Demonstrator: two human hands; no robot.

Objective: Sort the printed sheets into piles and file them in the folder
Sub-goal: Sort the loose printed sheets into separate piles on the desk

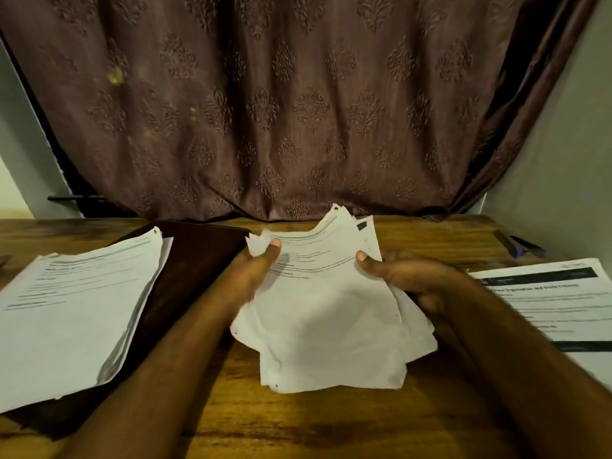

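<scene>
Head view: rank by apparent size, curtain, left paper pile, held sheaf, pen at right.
1. curtain
2. left paper pile
3. held sheaf, gripped by both hands; it looks only slightly smaller than the pile, so that order is unsure
4. pen

Pile (76,303) on folder (198,256), left

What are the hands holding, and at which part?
Both hands, left hand and right hand, grip the loose stack of sheets by its side edges.
</scene>
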